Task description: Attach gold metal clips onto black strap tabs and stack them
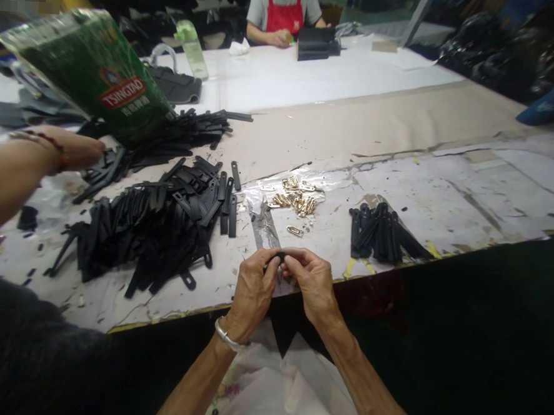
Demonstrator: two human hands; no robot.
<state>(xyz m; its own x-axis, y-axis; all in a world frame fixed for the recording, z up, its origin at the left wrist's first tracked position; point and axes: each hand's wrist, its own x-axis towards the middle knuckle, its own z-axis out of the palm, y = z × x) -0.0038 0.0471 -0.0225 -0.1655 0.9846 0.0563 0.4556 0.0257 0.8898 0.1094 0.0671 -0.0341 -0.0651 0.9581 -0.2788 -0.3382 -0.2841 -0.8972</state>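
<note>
At the table's front edge my left hand [255, 284] and my right hand [312, 285] meet, fingertips pinched together on a small black strap [281, 256]. Most of the strap is hidden by my fingers. Just beyond my hands lies one gold metal buckle-like fitting [295, 231]. Farther back, several more gold fittings [300, 199] are heaped on a clear plastic bag. A large pile of black straps [149, 225], some with a hole at the end, spreads to my left. To the right is a smaller bunch of black straps [381, 232].
Another person's arm [21, 160] reaches in from the left beside a green Tsingtao box [97, 71]. A pale green bottle [193, 49] stands behind it. Across the worn, paper-covered table [357, 125], a person in a red apron [284, 11] handles a black item.
</note>
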